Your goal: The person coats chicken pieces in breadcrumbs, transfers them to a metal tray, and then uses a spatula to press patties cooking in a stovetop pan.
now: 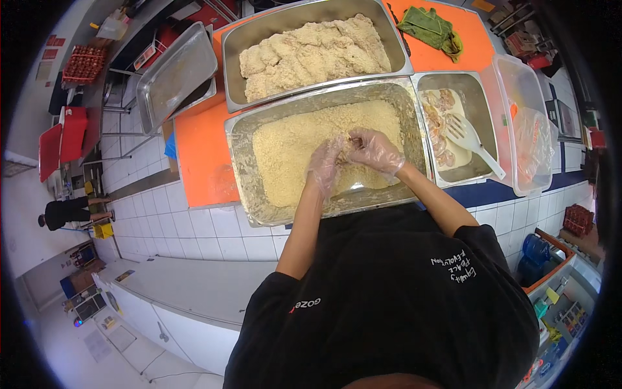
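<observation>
My left hand (325, 165) and my right hand (376, 151), both in clear plastic gloves, meet over a deep metal pan (243, 182) of pale breading crumbs (286, 150). Between their fingers is a small crumb-coated piece of raw meat (346, 151), partly hidden by the gloves. Behind, a second metal pan (311, 14) holds coated pieces (316, 51) packed in rows. At the right, a smaller metal pan (474, 92) contains raw meat pieces (440, 141) in whitish liquid, with a white slotted plastic spatula (466, 133) resting in it.
Green cloths (427, 29) lie on the orange tabletop (204, 160). A clear plastic tub (515, 87) with a plastic bag stands at the right edge. An empty metal tray (180, 73) is at the left. Far left, another person (68, 213) stands near a yellow bucket (103, 230).
</observation>
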A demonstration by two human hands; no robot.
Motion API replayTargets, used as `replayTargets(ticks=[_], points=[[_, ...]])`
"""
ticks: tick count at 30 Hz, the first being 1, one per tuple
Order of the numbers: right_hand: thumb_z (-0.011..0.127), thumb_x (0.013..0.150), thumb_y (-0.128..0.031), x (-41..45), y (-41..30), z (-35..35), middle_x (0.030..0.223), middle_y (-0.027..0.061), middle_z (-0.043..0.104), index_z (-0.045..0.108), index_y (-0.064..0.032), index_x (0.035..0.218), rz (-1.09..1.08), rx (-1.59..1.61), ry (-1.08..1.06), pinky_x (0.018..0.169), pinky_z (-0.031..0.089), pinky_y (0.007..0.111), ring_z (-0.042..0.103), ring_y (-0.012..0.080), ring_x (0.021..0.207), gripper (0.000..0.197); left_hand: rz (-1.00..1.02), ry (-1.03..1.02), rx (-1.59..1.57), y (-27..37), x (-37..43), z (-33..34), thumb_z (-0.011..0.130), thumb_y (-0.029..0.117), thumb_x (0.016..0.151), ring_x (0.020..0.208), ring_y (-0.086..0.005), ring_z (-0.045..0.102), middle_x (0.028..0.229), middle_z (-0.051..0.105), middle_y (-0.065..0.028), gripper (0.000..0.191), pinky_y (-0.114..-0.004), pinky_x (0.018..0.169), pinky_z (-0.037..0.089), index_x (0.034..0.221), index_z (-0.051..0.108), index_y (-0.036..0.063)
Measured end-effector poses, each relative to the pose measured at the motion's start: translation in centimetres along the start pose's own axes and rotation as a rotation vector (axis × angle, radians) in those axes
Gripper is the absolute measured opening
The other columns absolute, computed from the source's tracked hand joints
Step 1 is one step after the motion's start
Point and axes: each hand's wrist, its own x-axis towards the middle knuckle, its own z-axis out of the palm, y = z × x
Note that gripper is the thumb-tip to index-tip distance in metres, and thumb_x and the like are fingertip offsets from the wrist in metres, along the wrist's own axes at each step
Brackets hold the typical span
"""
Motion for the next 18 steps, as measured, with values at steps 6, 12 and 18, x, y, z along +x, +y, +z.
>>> replayTargets(ticks=[6,12,18], points=[[0.078,0.087,-0.018,0.9,1.9,0.2,0.100,0.0125,0.074,0.058,0.0085,0.135,0.118,0.353,0.007,0.082,0.057,0.030,0.069,0.0172,0.087,0.059,-0.044,-0.025,-0.098,0.4,-0.1,0.4,0.073,0.025,0.098,0.101,-0.0188,0.066,0.119,0.067,-0.0087,0.047,-0.033,0.085,0.055,0.134,0.056,0.0002],[0.070,0.095,-0.014,0.0,1.3,-0.2,0.105,0.0043,0.068,0.048,0.0022,0.145,0.267,0.887,0.026,0.077,0.055,0.027,0.065,0.0114,0.092,0.058,0.175,-0.093,0.193,1.1,-0.3,0.0,0.074,0.013,0.095,0.111,-0.0166,0.061,0.121,0.063,-0.0082,0.045,-0.033,0.089,0.055,0.133,0.052,0.0015],[0.068,0.099,-0.020,-0.2,-0.5,-0.7,0.112,0.0043,0.067,0.048,-0.0004,0.147,0.192,0.837,0.035,0.085,0.055,0.027,0.064,0.0122,0.100,0.055,0.459,0.045,0.456,0.7,-0.1,0.3,0.078,0.005,0.088,0.108,-0.0147,0.059,0.119,0.062,-0.0069,0.046,-0.030,0.089,0.053,0.129,0.056,0.0037]])
